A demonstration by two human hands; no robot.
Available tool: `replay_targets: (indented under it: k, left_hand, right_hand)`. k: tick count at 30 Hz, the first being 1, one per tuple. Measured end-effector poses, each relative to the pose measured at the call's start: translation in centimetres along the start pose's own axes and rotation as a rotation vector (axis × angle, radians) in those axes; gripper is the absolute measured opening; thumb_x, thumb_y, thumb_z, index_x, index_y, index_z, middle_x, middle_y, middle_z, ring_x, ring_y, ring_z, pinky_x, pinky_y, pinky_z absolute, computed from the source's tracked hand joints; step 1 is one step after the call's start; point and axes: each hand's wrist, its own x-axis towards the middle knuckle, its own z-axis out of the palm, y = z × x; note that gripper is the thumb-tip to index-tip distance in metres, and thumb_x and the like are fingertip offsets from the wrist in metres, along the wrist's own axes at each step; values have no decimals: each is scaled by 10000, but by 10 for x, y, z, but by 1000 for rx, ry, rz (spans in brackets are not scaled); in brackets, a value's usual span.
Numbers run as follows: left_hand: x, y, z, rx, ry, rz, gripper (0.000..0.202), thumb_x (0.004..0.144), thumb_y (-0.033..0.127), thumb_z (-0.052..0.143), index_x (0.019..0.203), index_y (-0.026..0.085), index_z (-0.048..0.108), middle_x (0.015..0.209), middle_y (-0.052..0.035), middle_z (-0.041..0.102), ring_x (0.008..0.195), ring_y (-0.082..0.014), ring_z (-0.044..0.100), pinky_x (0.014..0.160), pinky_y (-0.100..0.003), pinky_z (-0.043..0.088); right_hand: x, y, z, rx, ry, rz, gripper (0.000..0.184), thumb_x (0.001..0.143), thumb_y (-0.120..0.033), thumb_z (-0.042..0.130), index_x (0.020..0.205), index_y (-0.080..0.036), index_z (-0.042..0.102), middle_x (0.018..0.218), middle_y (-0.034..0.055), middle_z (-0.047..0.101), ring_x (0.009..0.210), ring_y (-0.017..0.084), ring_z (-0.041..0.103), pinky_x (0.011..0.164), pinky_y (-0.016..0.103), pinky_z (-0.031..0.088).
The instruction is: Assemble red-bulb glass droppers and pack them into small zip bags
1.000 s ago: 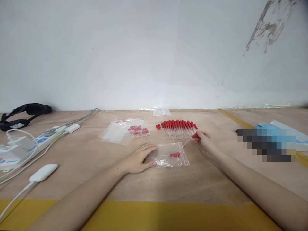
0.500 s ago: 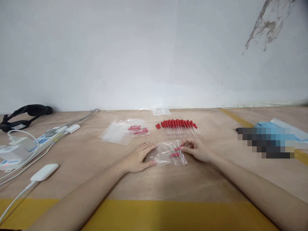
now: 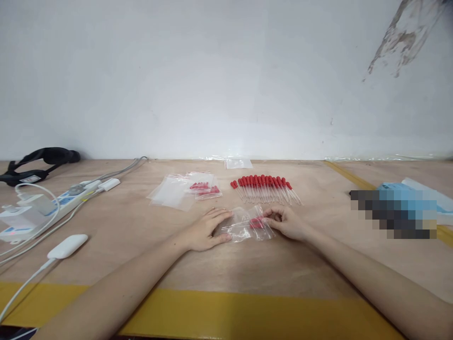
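Note:
A clear plastic zip bag (image 3: 242, 232) lies on the table between my hands. Glass droppers with red rubber bulbs (image 3: 256, 222) are inside it, their bulbs close together towards its right end. My left hand (image 3: 208, 230) rests at the bag's left end, thumb and fingers apart. At the other end, my right hand (image 3: 285, 223) pinches the bag's edge right beside the red bulbs. Behind the bag is a row of several more red-bulbed droppers (image 3: 264, 186). To their left, bags holding droppers (image 3: 203, 189) lie over a spread of flat clear bags (image 3: 170, 191).
On the left are a power strip (image 3: 67, 200) with plugs and cables, a white charger-like piece (image 3: 68, 246) and a black strap (image 3: 49, 155). A flat bag (image 3: 239, 163) lies by the wall. Blue-and-white packaging (image 3: 396, 189) and a blurred dark object (image 3: 392, 215) are at the right.
The red bulbs in the bag have come closer together, and the bag's right end has shifted under my right fingers. My left hand stays at the left end. The view has shifted slightly.

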Motion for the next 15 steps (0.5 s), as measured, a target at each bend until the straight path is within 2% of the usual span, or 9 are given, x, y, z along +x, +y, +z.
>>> replay_targets:
  k: [5, 7, 10, 12, 15]
  left_hand:
    - [-1, 1, 0, 11, -11, -16, 591, 806, 499, 450, 1306, 209, 329, 1325, -85, 397, 1230, -234, 327, 1032, -419, 253]
    - [0, 1, 0, 20, -13, -18, 588, 811, 499, 441, 1307, 205, 331, 1324, -91, 397, 1232, -232, 325, 1034, -420, 249]
    - [0, 2, -1, 23, -25, -24, 574, 814, 503, 434, 1302, 213, 348, 1332, -87, 388, 1240, -226, 317, 1039, -418, 241]
    - [0, 1, -1, 26, -42, -28, 560, 810, 513, 433, 1291, 233, 372, 1348, -76, 372, 1250, -233, 302, 1040, -429, 230]
    - [0, 0, -1, 38, -62, -34, 550, 806, 527, 428, 1284, 257, 388, 1366, -63, 349, 1263, -241, 278, 1042, -445, 213]
  right_hand:
    - [0, 0, -1, -180, 39, -138, 219, 722, -360, 558, 613, -195, 652, 654, 10, 566, 636, 131, 495, 577, 227, 390]
    - [0, -1, -3, -158, -32, -165, 241, 745, -358, 526, 632, -192, 658, 665, 11, 566, 644, 130, 500, 597, 230, 397]
    - [0, -2, -9, -76, -175, -172, 220, 742, -357, 523, 763, -199, 676, 730, 9, 597, 659, 126, 514, 618, 232, 407]
    - [3, -1, -14, -70, -99, -118, 216, 718, -356, 545, 803, -201, 670, 729, 4, 616, 635, 125, 512, 599, 233, 406]
    - [15, 2, -24, -209, 142, -32, 199, 709, -346, 544, 761, -192, 658, 661, -3, 618, 568, 121, 496, 545, 230, 385]
